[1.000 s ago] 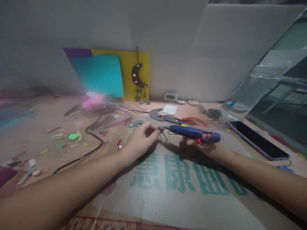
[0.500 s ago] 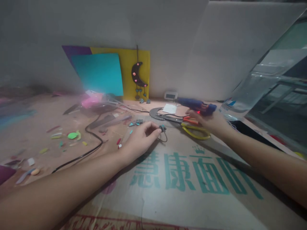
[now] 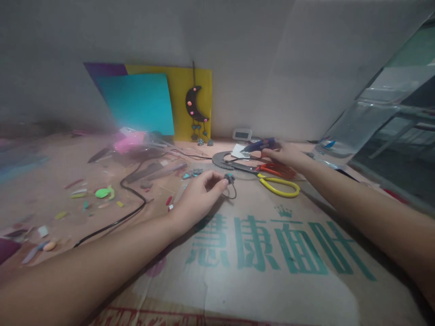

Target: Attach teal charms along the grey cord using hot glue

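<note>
Between thumb and fingers, my left hand (image 3: pixel 204 190) pinches a small dark piece with a bit of teal (image 3: pixel 230 178); a thin cord loop (image 3: pixel 234 194) hangs from it onto the cardboard. My right hand (image 3: pixel 279 154) is closed on a dark blue glue gun (image 3: pixel 260 145), whose tip points left above a white paper square (image 3: pixel 239 151). Just in front of that hand lie yellow-handled scissors (image 3: pixel 280 186) and an orange-handled tool (image 3: pixel 276 170). Small teal and dark pieces (image 3: pixel 193 173) lie behind my left hand.
A black moon ornament (image 3: pixel 194 105) hangs before a yellow board (image 3: pixel 180 99) with a blue sheet (image 3: pixel 139 104). Near the wall is a white digital device (image 3: pixel 242 134). Clay scraps (image 3: pixel 102 193) and a black cable (image 3: pixel 136 194) lie left.
My right hand has moved back and slightly left with the glue gun, lowering it toward the surface near the white paper. My left hand has stayed almost still with the small piece.
</note>
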Action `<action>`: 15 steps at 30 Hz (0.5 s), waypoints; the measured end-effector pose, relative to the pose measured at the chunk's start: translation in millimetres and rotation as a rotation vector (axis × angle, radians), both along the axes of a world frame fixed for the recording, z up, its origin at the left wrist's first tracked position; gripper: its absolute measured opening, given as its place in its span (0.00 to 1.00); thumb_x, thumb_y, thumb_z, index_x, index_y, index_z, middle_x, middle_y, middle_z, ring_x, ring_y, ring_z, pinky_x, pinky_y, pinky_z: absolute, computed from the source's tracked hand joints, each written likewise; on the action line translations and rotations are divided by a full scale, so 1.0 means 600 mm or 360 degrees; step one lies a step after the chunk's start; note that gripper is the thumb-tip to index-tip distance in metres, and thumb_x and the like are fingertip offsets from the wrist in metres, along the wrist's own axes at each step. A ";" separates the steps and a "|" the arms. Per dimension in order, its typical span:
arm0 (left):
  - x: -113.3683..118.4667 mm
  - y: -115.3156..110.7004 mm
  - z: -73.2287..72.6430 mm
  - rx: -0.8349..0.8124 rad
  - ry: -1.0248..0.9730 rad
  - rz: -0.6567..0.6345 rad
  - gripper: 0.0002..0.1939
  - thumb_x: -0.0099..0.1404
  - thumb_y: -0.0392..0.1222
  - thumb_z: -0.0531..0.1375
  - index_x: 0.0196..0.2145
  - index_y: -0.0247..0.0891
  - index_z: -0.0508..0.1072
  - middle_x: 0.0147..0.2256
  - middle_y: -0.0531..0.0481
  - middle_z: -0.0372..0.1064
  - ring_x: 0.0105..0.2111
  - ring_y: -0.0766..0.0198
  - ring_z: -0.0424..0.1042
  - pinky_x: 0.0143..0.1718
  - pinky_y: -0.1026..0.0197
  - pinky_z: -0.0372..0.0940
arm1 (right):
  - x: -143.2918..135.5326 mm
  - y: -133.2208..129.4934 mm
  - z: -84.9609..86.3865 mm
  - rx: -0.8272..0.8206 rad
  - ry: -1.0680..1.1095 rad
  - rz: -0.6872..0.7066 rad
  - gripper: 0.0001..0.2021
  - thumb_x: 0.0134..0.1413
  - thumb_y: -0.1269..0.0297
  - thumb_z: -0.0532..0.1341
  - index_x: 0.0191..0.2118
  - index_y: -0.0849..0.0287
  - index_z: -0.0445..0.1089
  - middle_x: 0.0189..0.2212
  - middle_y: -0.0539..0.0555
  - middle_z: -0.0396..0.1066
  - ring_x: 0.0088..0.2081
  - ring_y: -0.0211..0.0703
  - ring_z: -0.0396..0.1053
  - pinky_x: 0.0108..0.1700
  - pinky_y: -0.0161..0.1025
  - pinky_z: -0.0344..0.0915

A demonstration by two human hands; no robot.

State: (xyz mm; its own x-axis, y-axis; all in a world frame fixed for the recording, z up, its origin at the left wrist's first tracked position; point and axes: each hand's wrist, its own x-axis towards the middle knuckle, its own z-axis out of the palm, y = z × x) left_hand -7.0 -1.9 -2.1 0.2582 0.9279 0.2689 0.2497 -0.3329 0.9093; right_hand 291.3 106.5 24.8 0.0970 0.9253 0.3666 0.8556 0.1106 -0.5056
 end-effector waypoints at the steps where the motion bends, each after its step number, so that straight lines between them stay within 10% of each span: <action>1: 0.000 0.000 0.000 0.0007 -0.0019 0.0023 0.10 0.66 0.46 0.56 0.35 0.37 0.70 0.33 0.49 0.71 0.35 0.61 0.70 0.36 0.60 0.63 | 0.003 -0.009 0.004 0.0087 0.0040 -0.0078 0.27 0.52 0.45 0.62 0.49 0.63 0.69 0.44 0.65 0.74 0.42 0.54 0.73 0.40 0.47 0.70; 5: 0.001 -0.003 0.002 0.0039 -0.0061 0.0068 0.09 0.66 0.45 0.57 0.34 0.37 0.70 0.33 0.50 0.71 0.34 0.62 0.70 0.35 0.61 0.63 | -0.027 -0.076 0.031 0.0672 0.0376 -0.0083 0.19 0.55 0.52 0.62 0.47 0.57 0.65 0.45 0.61 0.71 0.41 0.49 0.72 0.42 0.46 0.70; 10: -0.002 -0.006 0.003 0.0161 -0.0082 0.0124 0.09 0.67 0.45 0.57 0.33 0.37 0.69 0.32 0.51 0.71 0.33 0.63 0.70 0.36 0.62 0.63 | -0.150 -0.193 0.035 -0.0341 0.1145 0.0743 0.17 0.51 0.53 0.66 0.34 0.54 0.57 0.40 0.53 0.73 0.20 0.35 0.67 0.24 0.40 0.68; 15: -0.002 -0.008 0.005 0.0226 -0.0045 0.0142 0.08 0.66 0.43 0.57 0.33 0.37 0.69 0.32 0.52 0.71 0.33 0.63 0.70 0.36 0.62 0.63 | -0.209 -0.232 -0.001 -0.0956 0.1706 0.0933 0.25 0.44 0.57 0.71 0.35 0.53 0.52 0.33 0.48 0.73 0.25 0.39 0.73 0.27 0.39 0.70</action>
